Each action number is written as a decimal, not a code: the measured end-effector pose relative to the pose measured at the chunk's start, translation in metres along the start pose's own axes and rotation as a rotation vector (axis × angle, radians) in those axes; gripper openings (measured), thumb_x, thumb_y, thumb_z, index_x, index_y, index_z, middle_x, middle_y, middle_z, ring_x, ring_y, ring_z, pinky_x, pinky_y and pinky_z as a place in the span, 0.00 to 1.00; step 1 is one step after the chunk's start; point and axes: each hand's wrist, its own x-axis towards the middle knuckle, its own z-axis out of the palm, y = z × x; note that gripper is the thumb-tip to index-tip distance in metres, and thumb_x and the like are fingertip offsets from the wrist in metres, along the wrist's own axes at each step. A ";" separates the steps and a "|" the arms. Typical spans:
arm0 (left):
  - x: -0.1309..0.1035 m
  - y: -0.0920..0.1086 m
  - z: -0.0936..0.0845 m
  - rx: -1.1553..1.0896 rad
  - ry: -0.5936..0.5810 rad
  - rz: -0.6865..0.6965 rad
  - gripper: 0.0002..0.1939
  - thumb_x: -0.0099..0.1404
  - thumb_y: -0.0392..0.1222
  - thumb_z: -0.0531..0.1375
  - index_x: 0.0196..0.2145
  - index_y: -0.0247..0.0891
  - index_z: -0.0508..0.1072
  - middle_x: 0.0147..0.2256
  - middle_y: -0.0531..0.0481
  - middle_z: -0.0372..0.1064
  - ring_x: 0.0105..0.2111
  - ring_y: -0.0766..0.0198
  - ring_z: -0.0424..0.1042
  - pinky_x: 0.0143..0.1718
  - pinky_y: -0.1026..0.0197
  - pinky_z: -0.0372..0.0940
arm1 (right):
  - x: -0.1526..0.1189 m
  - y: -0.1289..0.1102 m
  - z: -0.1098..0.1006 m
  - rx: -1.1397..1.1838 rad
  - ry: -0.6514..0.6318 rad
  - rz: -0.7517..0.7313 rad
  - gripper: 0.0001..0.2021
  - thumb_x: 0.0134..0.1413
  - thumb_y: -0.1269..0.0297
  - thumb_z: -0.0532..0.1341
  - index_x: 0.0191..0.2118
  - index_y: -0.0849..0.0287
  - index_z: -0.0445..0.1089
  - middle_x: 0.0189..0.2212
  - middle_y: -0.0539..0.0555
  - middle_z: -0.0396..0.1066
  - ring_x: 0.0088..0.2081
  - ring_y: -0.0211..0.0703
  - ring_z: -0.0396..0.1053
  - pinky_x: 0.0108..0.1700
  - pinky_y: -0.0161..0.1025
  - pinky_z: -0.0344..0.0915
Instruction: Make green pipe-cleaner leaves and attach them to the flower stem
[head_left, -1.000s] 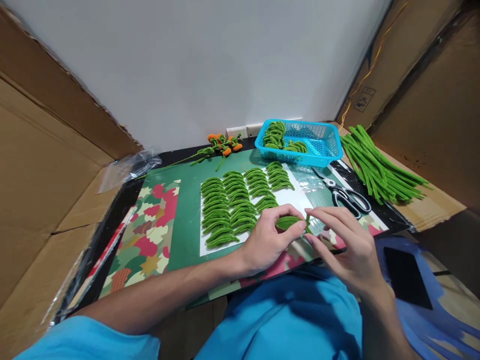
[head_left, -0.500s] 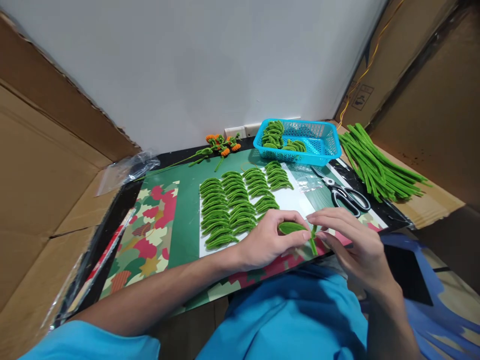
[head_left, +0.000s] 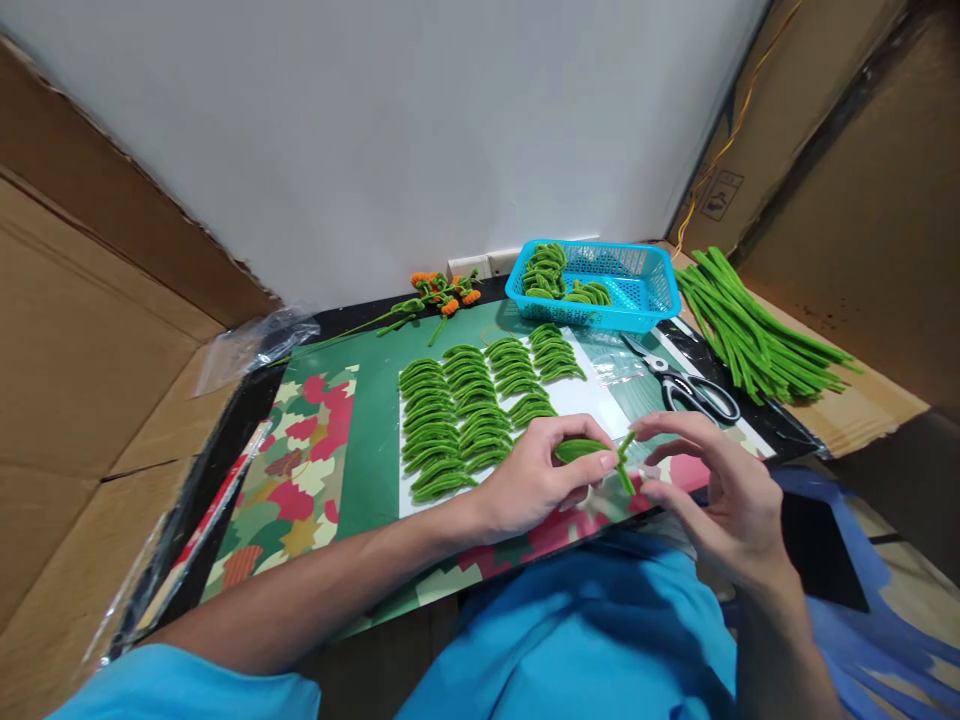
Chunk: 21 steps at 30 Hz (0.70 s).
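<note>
My left hand (head_left: 551, 470) pinches a green pipe-cleaner leaf (head_left: 581, 450) between thumb and fingers, above the table's front edge. Two short stem ends of the leaf fork out past the fingertips, one up and one down. Just to their right, my right hand (head_left: 709, 490) has its thumb and index finger spread around the stem ends; whether a fingertip touches the upper one I cannot tell. Behind my left hand, rows of similar green leaves (head_left: 476, 400) lie on a white sheet (head_left: 600, 400).
A blue basket (head_left: 637, 315) at the back holds more leaves. Scissors (head_left: 682, 385) lie right of the sheet, beside a bundle of green pipe cleaners (head_left: 757, 330). Orange-and-green flower stems (head_left: 442, 290) and a clear plastic bag (head_left: 277, 335) are at the back left. Cardboard walls (head_left: 90, 300) flank the table.
My right thumb and index finger have moved apart around the stem ends. The stems now fork more widely. My left hand keeps its hold on the leaf.
</note>
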 end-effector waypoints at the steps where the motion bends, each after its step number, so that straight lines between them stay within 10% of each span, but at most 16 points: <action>1: 0.001 -0.001 0.000 -0.032 0.017 -0.002 0.18 0.66 0.54 0.69 0.37 0.36 0.72 0.19 0.59 0.60 0.17 0.73 0.55 0.18 0.69 0.50 | 0.000 0.000 0.000 -0.025 -0.011 -0.025 0.27 0.61 0.68 0.71 0.64 0.53 0.69 0.56 0.61 0.74 0.54 0.55 0.75 0.46 0.46 0.78; 6: 0.002 -0.002 -0.001 -0.036 0.001 -0.004 0.20 0.67 0.56 0.69 0.37 0.35 0.72 0.19 0.59 0.60 0.17 0.74 0.54 0.18 0.69 0.49 | 0.005 -0.003 0.001 -0.168 -0.099 -0.145 0.25 0.63 0.72 0.69 0.63 0.53 0.71 0.60 0.62 0.72 0.59 0.56 0.72 0.57 0.53 0.74; 21: 0.001 0.010 -0.009 0.131 -0.006 0.003 0.14 0.64 0.48 0.70 0.34 0.37 0.73 0.22 0.56 0.67 0.18 0.70 0.63 0.20 0.67 0.58 | 0.005 0.000 0.016 -0.440 -0.018 -0.355 0.14 0.66 0.77 0.61 0.52 0.56 0.76 0.38 0.57 0.81 0.42 0.52 0.78 0.43 0.46 0.75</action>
